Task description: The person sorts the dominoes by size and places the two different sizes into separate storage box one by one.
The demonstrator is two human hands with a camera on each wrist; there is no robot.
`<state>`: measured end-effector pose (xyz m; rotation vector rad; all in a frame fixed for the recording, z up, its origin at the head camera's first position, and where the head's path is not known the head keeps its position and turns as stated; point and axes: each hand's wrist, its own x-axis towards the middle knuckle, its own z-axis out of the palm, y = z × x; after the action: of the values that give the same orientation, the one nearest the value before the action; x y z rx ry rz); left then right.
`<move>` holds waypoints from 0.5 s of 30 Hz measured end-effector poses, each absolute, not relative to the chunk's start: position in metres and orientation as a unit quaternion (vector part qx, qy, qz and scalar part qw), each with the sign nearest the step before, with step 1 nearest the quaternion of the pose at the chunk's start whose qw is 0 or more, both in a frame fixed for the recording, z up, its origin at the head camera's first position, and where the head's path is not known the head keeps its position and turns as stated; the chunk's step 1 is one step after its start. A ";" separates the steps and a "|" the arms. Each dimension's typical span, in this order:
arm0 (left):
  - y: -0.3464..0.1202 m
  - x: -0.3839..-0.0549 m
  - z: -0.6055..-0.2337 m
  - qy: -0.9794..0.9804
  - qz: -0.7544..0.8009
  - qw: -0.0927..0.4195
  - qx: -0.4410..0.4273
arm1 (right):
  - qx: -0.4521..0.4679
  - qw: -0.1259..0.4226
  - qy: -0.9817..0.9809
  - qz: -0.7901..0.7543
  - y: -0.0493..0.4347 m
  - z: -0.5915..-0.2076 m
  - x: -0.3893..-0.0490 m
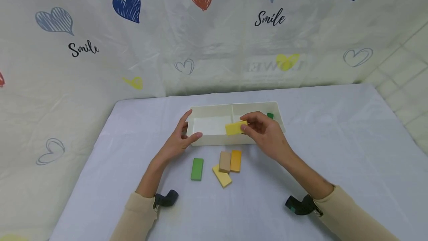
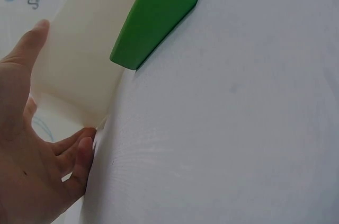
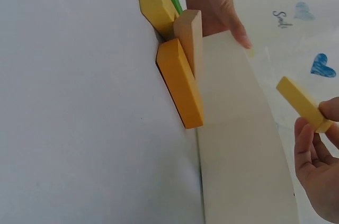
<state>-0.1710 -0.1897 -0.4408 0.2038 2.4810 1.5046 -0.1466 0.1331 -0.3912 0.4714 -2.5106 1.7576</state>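
Note:
My right hand [image 1: 267, 137] pinches a yellow block [image 1: 233, 128] between thumb and fingers, held over the front wall of a white two-compartment box [image 1: 217, 140]. In the right wrist view that yellow block [image 3: 300, 102] is tilted, raised above the box's rim. My left hand [image 1: 177, 140] grips the box's left end, thumb at the front corner and a finger at the back corner. A dark green block [image 1: 270, 115] shows inside the right compartment, partly hidden by my right hand.
In front of the box lie a green block [image 1: 197, 169], a tan block [image 1: 225, 161], an orange block [image 1: 235, 161] and a pale yellow block [image 1: 222, 177]. The tan one overlaps the pale yellow one. Behind the white-covered table [image 1: 334, 140] hangs a heart-printed cloth [image 1: 220, 36].

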 end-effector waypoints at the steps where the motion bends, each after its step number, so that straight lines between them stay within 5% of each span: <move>1: -0.190 -0.171 -0.441 0.847 0.513 0.116 0.070 | 0.153 0.024 -0.807 0.570 0.133 -0.392 -0.148; 15: -0.189 -0.171 -0.441 0.849 0.511 0.118 0.063 | 0.151 0.058 -0.799 0.580 0.128 -0.396 -0.161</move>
<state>-0.1714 -0.1893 -0.4408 0.1854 2.4840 1.4961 -0.1607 0.1279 -0.3955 0.4583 -2.4201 1.7560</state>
